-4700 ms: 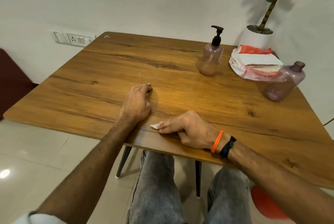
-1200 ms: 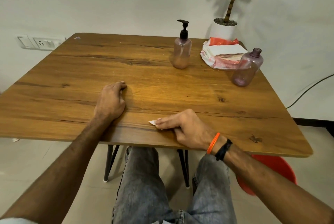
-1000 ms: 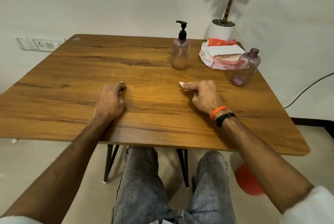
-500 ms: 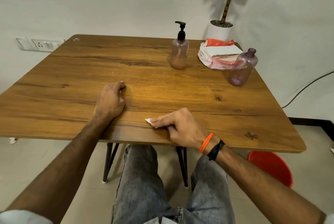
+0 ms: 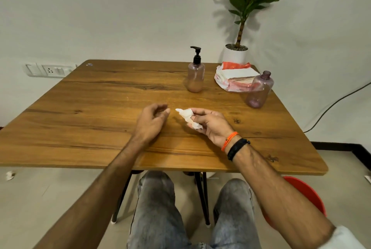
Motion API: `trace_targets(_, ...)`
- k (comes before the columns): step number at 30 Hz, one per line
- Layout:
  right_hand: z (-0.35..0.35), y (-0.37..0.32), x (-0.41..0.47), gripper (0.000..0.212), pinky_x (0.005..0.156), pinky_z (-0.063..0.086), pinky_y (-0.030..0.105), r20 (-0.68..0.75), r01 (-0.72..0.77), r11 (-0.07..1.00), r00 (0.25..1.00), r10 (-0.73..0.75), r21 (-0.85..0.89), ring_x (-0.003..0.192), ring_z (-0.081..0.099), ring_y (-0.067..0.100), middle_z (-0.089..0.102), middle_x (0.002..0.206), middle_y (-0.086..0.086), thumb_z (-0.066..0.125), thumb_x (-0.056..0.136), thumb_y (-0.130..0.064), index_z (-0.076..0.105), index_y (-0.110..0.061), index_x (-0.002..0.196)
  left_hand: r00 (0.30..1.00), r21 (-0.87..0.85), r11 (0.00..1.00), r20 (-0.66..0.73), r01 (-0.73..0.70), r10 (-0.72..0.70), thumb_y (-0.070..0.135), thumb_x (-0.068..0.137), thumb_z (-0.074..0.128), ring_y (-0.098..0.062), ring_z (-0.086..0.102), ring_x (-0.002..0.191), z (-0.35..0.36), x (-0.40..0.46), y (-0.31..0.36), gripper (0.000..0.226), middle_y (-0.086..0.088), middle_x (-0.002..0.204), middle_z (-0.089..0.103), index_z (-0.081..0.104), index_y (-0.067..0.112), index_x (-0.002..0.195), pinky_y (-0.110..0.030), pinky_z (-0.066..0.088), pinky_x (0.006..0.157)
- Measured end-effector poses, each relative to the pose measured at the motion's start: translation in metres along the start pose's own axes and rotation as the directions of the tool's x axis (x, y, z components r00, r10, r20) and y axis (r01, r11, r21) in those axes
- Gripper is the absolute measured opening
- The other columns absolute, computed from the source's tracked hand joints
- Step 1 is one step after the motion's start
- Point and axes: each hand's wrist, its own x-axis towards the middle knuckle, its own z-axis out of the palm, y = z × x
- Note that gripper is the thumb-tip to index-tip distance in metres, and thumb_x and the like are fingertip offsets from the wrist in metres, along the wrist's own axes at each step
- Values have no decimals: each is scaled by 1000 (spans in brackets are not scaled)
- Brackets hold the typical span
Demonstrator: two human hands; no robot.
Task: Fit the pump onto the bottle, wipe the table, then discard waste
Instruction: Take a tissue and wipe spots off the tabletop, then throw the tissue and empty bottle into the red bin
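Note:
My right hand (image 5: 210, 123) is lifted above the middle of the wooden table (image 5: 90, 108), palm turned up, and holds a crumpled white tissue (image 5: 187, 117) in its fingers. My left hand (image 5: 151, 122) hovers just left of the tissue, fingers loosely curled and apart, holding nothing. A pinkish bottle with a black pump (image 5: 196, 71) stands upright at the far middle of the table. A second pinkish bottle without a cap (image 5: 259, 91) stands near the right edge.
A plastic pack of white napkins (image 5: 234, 76) lies at the far right corner, behind the open bottle. A potted plant (image 5: 237, 49) stands behind it. A red bin (image 5: 307, 194) sits on the floor under the table's right front corner. A scrap of paper (image 5: 9, 175) lies on the floor at left.
My right hand has lifted off the table near its front edge and turned palm up with the tissue. My left hand has risen from the table and opened beside it.

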Motion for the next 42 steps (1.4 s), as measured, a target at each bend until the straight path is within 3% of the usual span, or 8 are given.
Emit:
trace_targets(3, -8, -5, -5, 24, 53, 57, 21, -22, -44, 999, 999, 44, -8, 69, 69, 16, 72, 89, 10, 57, 87, 11, 70, -7, 97, 982, -394, 900, 101, 188, -161, 16, 82, 74, -19, 72, 94, 27, 0, 17, 41, -6, 107, 69, 61, 10, 121, -35, 61, 72)
trace_targets(5, -16, -6, -9, 22, 52, 56, 20, -57, -42, 997, 998, 38, -69, 70, 69, 14, 73, 89, 8, 60, 87, 8, 71, -10, 95, 974, -444, 867, 139, 225, -181, 8, 74, 80, -19, 73, 79, 40, 1, 22, 42, 0, 84, 71, 65, 10, 113, -30, 61, 61)
trace_targets(17, -101, -24, -44, 33, 78, 59, 23, -16, 119, 984, 993, -118, 132, 92, 72, 22, 72, 106, 20, 55, 86, 15, 64, 4, 115, 961, -392, 885, 210, 250, -178, 4, 69, 84, -26, 75, 84, 121, 3, 54, 16, -10, 83, 76, 76, 15, 76, -51, 59, 81)
trace_targets(22, -143, -29, -59, 23, 65, 59, 20, -295, 256, 963, 929, -221, 82, 79, 73, 15, 75, 93, 13, 67, 80, 8, 71, -6, 98, 931, -379, 890, 347, 253, -117, 6, 75, 78, -27, 74, 90, 179, 4, 78, 11, -11, 89, 76, 78, 15, 81, -48, 58, 86)
trace_targets(27, -205, -42, -73, 17, 62, 59, 21, -480, 319, 947, 837, -263, 37, 74, 72, 13, 76, 86, 7, 74, 76, -5, 75, -13, 91, 864, -418, 855, 499, 308, -67, 6, 89, 65, -18, 74, 89, 251, 10, 108, 10, -13, 100, 74, 74, 7, 89, -25, 60, 76)
trace_targets(33, -296, -57, -73, 16, 68, 60, 23, -669, 312, 948, 717, -193, 60, 71, 71, 13, 75, 83, 7, 71, 81, -3, 72, -9, 96, 746, -355, 852, 663, 384, -60, 9, 95, 57, -11, 71, 69, 354, 31, 143, 15, -8, 82, 73, 70, 7, 86, -24, 60, 75)
trace_targets(37, -352, -61, -73, 13, 76, 59, 27, -744, 296, 950, 656, -129, 96, 75, 72, 16, 75, 85, 10, 70, 82, 0, 72, -7, 93, 666, -200, 901, 736, 384, -121, 8, 91, 63, -13, 71, 82, 424, 41, 155, 9, -8, 92, 72, 70, 11, 86, -23, 58, 76)
trace_targets(42, -408, -43, -76, 14, 72, 60, 26, -820, 214, 961, 571, 23, 176, 73, 72, 18, 74, 81, 12, 68, 83, 6, 70, 1, 96, 585, 26, 921, 765, 388, -268, -4, 82, 62, -28, 71, 97, 490, 38, 146, 19, -16, 96, 73, 70, 13, 82, -42, 57, 91)
